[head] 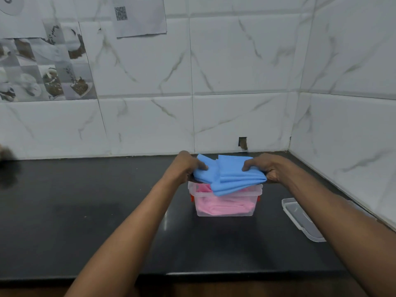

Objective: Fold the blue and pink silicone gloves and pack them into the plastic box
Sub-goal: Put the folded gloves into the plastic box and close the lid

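The left hand [186,166] grips the left edge of the folded blue silicone gloves [229,174], thumb on top, holding them just above the clear plastic box [225,207] on the black surface [107,211]. Folded pink silicone gloves [220,207] lie inside the box. The right hand [267,168] grips the blue gloves' right edge. A clear plastic lid [300,219] lies right of the box.

- Both bare forearms are stretched toward 12 o'clock, the left drawn in from the 7 o'clock corner of the view and the right from 4 o'clock.
- The left hand [188,166] is clamped on the 9 o'clock edge of the folded blue gloves [231,176], thumb laid on top.
- The right hand [267,168] is clamped on the 3 o'clock edge, thumb on top, fingers tucked beneath.
- The hands are held level, well apart.
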### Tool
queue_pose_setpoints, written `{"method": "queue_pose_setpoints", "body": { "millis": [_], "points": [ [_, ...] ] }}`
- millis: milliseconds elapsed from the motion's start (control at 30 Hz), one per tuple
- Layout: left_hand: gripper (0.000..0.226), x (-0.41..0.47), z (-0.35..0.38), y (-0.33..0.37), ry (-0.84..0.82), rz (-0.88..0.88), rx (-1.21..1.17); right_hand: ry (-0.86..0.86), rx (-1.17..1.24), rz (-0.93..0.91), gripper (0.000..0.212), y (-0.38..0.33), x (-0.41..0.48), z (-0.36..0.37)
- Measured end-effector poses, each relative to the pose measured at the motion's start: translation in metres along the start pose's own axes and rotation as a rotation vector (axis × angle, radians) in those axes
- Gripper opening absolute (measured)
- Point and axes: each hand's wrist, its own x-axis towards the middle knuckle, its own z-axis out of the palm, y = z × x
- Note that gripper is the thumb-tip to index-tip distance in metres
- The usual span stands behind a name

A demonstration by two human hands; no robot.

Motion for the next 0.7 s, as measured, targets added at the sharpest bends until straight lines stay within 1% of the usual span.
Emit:
{"method": "queue_pose_setpoints", "body": {
  "millis": [67,100,133,200,267,300,367,400,467,500,567,600,633,700],
  "points": [
    [0.037,0.000,0.008,0.000,0.098,0.045,0.209,0.058,-0.027,-0.064,0.027,0.008,0.007,0.002],
    [0.033,0.000,0.011,0.000,0.135,0.069,0.312,0.086,-0.041,-0.093,0.031,0.010,0.009,0.004],
    [0.030,0.001,0.012,0.001,0.164,0.091,0.412,0.117,-0.067,-0.118,0.031,0.011,0.010,0.006],
    [0.031,0.002,0.012,0.003,0.199,0.118,0.543,0.198,-0.168,-0.167,0.025,0.013,0.010,0.012],
    [0.031,0.002,0.010,0.003,0.213,0.127,0.630,0.239,-0.264,-0.193,0.026,0.016,0.012,0.019],
    [0.034,0.004,0.009,0.003,0.203,0.120,0.668,0.260,-0.309,-0.203,0.027,0.019,0.014,0.023],
    [0.041,0.008,0.008,-0.001,0.160,0.123,0.738,0.311,-0.403,-0.214,0.024,0.025,0.017,0.032],
    [0.043,0.009,0.008,-0.001,0.154,0.150,0.792,0.329,-0.445,-0.218,0.021,0.027,0.019,0.036],
    [0.052,0.009,0.006,0.001,0.155,0.292,0.906,0.338,-0.507,-0.215,0.018,0.025,0.020,0.039],
    [0.055,0.009,0.005,0.002,0.098,0.390,0.925,0.339,-0.536,-0.209,0.017,0.023,0.020,0.039],
    [0.055,0.006,0.004,0.002,-0.161,0.539,0.975,0.345,-0.609,-0.195,0.019,0.017,0.019,0.038],
    [0.056,0.006,0.004,-0.001,-0.282,0.557,1.039,0.347,-0.659,-0.187,0.020,0.014,0.018,0.038],
    [0.057,0.007,0.005,-0.006,-0.359,0.553,1.123,0.350,-0.724,-0.185,0.021,0.012,0.017,0.039],
    [0.067,0.011,0.005,-0.016,-0.390,0.533,1.223,0.346,-0.855,-0.187,0.022,0.009,0.015,0.042]
  ]
}}
